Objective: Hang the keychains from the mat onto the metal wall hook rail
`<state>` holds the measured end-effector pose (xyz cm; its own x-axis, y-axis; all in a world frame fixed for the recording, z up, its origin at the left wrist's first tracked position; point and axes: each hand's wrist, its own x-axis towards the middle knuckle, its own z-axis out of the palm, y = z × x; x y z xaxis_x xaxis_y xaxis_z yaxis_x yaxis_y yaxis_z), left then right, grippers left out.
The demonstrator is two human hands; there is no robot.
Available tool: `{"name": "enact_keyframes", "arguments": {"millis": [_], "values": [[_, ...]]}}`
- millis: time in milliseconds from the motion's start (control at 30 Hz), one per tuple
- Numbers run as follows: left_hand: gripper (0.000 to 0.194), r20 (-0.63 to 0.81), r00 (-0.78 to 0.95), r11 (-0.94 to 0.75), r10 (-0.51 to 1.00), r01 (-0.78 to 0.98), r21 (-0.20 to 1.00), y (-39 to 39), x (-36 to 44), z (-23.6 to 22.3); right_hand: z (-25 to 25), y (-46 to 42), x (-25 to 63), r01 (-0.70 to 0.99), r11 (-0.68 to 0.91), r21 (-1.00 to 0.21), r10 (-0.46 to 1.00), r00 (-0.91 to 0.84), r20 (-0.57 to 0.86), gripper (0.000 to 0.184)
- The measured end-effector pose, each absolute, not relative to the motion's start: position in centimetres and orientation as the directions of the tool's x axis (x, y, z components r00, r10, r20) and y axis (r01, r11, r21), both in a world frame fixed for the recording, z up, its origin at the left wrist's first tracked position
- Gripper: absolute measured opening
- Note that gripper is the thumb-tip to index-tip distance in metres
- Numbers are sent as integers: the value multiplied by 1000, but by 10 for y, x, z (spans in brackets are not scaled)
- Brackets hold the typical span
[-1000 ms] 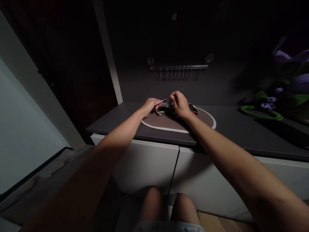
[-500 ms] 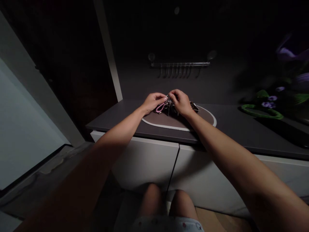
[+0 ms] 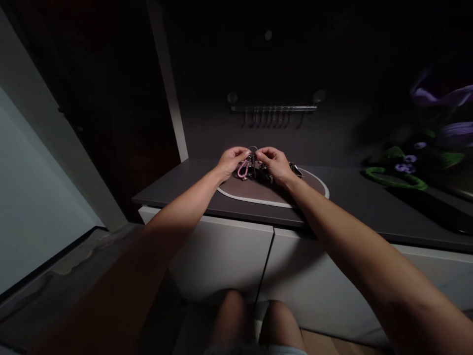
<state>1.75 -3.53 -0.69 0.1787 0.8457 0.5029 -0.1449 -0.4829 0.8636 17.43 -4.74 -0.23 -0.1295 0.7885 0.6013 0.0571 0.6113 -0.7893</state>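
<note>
My left hand point(image 3: 229, 161) and my right hand point(image 3: 274, 163) meet above an oval tray point(image 3: 314, 183) on a dark cabinet top. Both pinch a bunch of keys point(image 3: 253, 159) on a metal ring, held up between the fingertips. A pink loop point(image 3: 242, 170) hangs from the bunch under my left fingers. More keys and metal bits point(image 3: 295, 169) lie on the tray behind my right hand, partly hidden by it.
A rail with several hooks point(image 3: 273, 109) is fixed to the dark wall behind the tray. A green ring and purple flowers point(image 3: 401, 173) sit at the right on the cabinet top point(image 3: 351, 197). White cabinet doors point(image 3: 221, 251) face my knees.
A second ago my left hand held the pink loop out straight, apart from my right hand. The hands have since closed together on the key ring and lifted it slightly.
</note>
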Motion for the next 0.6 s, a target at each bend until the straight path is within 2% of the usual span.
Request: {"name": "enact_keyframes", "arguments": {"millis": [433, 500, 600], "values": [[32, 539, 145, -532, 830, -86, 842, -33, 21, -6, 2, -54, 167, -38, 498, -866, 862, -88, 499, 32], [27, 564, 96, -565, 820, -9, 825, -31, 19, -4, 8, -52, 167, -42, 481, -876, 873, -63, 483, 31], [28, 627, -62, -582, 777, 309, 752, -29, 14, -4, 21, -45, 168, -47, 475, -878, 877, -55, 478, 30]]}}
